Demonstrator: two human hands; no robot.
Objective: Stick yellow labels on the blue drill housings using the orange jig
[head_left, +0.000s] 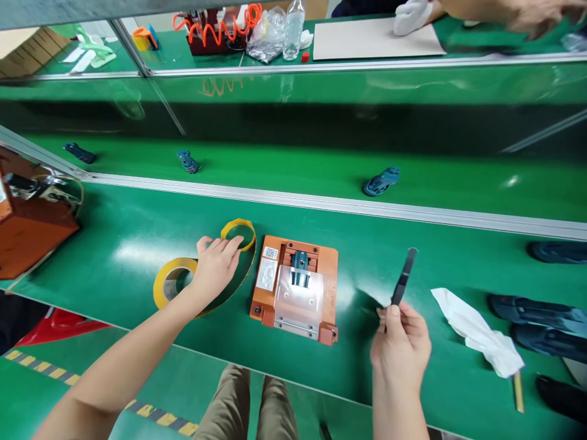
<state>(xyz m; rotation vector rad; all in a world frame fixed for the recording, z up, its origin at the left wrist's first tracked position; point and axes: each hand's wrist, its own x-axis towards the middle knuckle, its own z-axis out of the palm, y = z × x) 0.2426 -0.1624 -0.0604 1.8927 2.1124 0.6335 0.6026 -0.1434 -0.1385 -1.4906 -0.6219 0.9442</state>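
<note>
My left hand (215,269) rests on the yellow strip (241,223), whose loop curls by the fingertips; whether the fingers pinch it is hard to tell. Beside the wrist lies a roll of yellow tape (162,284). In my right hand (401,342) is a slim black tool (403,278) with its tip pointing up and away. Between the hands sits an orange fixture (330,275) with a clear plate (298,305) over its front and a dark teal part (300,261) in its middle.
A white cloth (477,330) and dark tools (541,311) lie at the right. Past the metal rail (293,198), several teal parts, one a housing (381,181), rest on the green belt (275,171). An orange box (32,226) stands left. Another person's hands show at the top right.
</note>
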